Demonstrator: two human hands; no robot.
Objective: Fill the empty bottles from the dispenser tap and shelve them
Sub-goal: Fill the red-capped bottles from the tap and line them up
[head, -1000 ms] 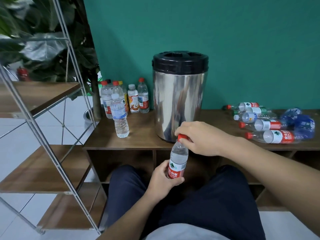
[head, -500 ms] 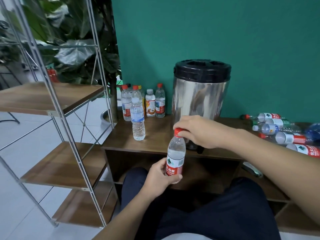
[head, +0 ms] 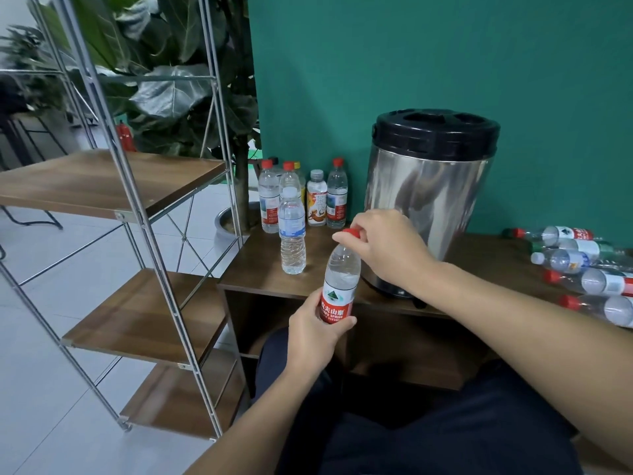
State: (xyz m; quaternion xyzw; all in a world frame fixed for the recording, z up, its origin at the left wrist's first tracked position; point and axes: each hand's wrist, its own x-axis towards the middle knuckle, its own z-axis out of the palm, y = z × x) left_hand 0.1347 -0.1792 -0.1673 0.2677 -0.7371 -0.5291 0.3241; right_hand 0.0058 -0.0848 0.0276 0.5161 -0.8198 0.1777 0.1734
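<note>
Head view, frame centre: our left hand (head: 313,332) wraps the bottle (head: 339,286) at its label, right hand (head: 387,246) fingers pinching the red cap (head: 351,233); thin plastic, probably light and squashy, best gripped mid-label.

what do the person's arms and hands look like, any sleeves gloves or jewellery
Both forearms are bare as far as the frame shows, with no sleeve in sight. The left hand and the right hand wear no gloves, and no ring, watch or bracelet is visible. Dark navy trousers cover the lap below them.
</note>
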